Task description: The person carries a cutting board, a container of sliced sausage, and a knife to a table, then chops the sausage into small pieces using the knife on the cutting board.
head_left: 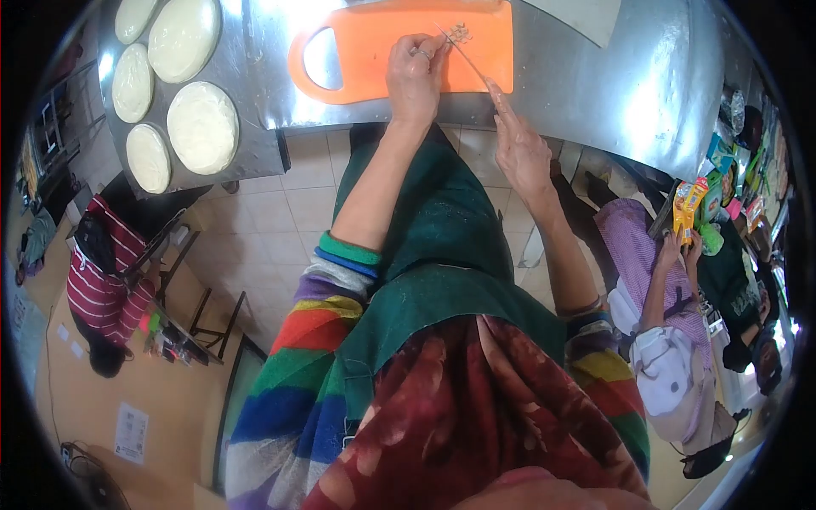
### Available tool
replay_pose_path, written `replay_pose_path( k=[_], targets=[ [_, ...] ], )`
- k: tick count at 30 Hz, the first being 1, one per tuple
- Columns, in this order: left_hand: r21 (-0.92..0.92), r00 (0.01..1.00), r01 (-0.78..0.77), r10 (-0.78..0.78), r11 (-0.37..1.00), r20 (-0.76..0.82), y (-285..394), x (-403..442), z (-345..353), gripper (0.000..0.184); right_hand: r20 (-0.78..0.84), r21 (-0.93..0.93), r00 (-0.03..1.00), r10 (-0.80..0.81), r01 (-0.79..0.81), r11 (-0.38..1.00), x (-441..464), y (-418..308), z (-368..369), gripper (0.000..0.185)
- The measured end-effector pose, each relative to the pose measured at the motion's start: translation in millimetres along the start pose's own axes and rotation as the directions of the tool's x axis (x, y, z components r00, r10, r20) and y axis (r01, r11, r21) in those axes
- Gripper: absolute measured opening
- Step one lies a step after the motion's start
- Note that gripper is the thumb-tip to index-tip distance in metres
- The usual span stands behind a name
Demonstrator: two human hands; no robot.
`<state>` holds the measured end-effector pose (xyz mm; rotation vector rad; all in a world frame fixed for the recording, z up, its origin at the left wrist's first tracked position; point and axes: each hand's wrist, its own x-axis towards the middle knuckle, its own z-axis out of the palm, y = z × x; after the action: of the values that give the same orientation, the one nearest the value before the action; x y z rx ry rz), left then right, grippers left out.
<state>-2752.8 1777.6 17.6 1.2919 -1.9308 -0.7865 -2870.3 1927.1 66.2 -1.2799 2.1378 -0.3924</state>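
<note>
An orange cutting board [365,51] with a handle hole at its left end lies on the metal table. My left hand [414,78] rests on the board with its fingers bent together; what they hold, if anything, is hidden. In my right hand [520,151] is a knife [466,59], its blade slanting up and left across the board toward my left fingertips. Small chopped brown bits [460,34] lie just beyond the blade.
Several round pale dough discs [202,127] sit on a dark tray [255,151] at the left. Another person [106,263] in a striped top is at the left. People stand at the right, one holding a yellow packet [687,206]. The metal table [595,93] extends right.
</note>
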Motion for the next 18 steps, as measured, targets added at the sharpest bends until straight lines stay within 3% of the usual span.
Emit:
replay_pose_path(
  k=[3,12,15,18],
  targets=[
    [0.052,1.000,-0.028,0.028,0.998,-0.007,1,0,-1,0.015,-0.008,-0.048,1.000,0.008,-0.008,0.999,-1,-1,1,0.057],
    [-0.016,0.999,0.006,-0.006,1.000,-0.036,-4,-1,3,0.015,-0.039,0.083,0.998,-0.053,0.056,0.995,1,-3,5,0.056],
    [0.130,0.995,-0.089,0.094,0.988,-0.036,-7,0,1,0.014,0.018,0.002,1.000,0.011,-0.011,1.000,-2,0,2,0.056],
    [0.216,0.994,-0.073,0.087,0.974,-0.058,-6,-2,0,0.014,0.016,-0.055,0.999,0.034,-0.033,0.998,5,-8,-6,0.056]
  ],
)
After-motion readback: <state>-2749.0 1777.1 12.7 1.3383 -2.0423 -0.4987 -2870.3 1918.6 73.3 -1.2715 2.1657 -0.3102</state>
